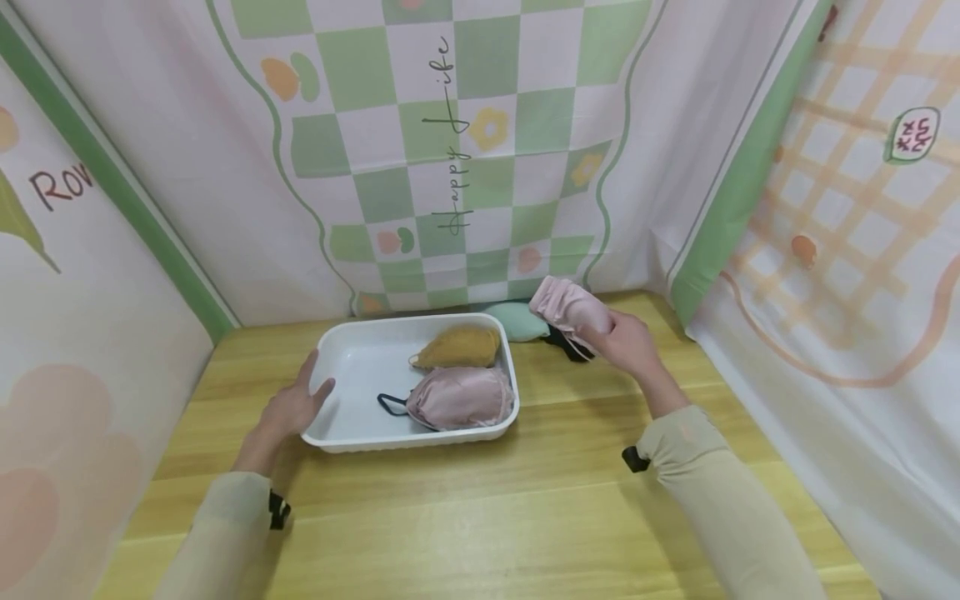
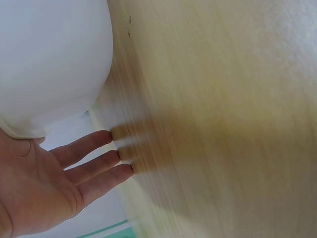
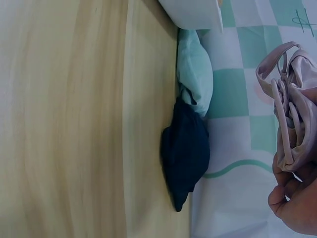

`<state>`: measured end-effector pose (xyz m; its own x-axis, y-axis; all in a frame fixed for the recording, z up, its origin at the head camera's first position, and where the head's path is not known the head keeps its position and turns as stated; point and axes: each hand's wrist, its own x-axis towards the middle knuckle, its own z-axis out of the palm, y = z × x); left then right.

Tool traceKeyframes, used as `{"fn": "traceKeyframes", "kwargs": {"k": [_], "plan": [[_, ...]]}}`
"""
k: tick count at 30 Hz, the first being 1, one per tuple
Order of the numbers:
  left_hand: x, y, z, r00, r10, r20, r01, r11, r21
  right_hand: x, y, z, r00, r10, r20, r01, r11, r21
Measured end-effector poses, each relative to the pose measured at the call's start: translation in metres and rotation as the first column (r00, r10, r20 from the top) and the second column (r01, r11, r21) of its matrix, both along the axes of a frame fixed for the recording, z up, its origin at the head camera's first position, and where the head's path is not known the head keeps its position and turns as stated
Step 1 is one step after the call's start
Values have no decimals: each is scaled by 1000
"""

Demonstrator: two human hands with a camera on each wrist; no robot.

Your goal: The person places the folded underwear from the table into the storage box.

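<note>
My right hand (image 1: 626, 340) grips a pale pink satin bundle (image 1: 572, 308) above the back right of the table. It has a gathered end, and in the right wrist view its thin straps and folds show; its exact kind is unclear. At the left end of a white tray (image 1: 405, 440), my left hand (image 1: 292, 406) holds the rim, thumb over the inside and the other fingers outside. Lying in the tray's right half are a mustard cloth item (image 1: 459, 347) with a small loop and a mauve satin item (image 1: 463, 398) with a black loop.
Behind and right of the tray, a mint-green soft item (image 3: 194, 69) lies along the table's back edge. Touching it is a dark navy cloth item (image 3: 186, 148). A checkered curtain (image 1: 487, 167) hangs behind the wooden table (image 1: 480, 517), with more curtains on both sides.
</note>
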<state>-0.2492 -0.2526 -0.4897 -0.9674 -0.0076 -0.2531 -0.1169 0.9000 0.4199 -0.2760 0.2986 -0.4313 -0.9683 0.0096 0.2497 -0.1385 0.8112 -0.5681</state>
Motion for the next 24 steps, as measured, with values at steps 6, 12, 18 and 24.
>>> {"fn": "traceKeyframes", "kwargs": {"k": [6, 12, 18, 24], "plan": [[0, 0, 1, 1000, -4, -10, 4, 1000, -6, -4, -7, 3, 1000, 17, -17, -17, 1000, 4], [0, 0, 0, 1000, -2, -11, 2, 1000, -5, -5, -13, 4, 999, 39, -17, -39, 999, 0], [0, 0, 0, 1000, -3, -4, 3, 1000, 3, -6, -20, 6, 998, 55, -22, -55, 998, -9], [1, 0, 2, 1000, -1, 10, 1, 1000, 5, -8, -28, 8, 998, 62, -20, -63, 998, -10]]}}
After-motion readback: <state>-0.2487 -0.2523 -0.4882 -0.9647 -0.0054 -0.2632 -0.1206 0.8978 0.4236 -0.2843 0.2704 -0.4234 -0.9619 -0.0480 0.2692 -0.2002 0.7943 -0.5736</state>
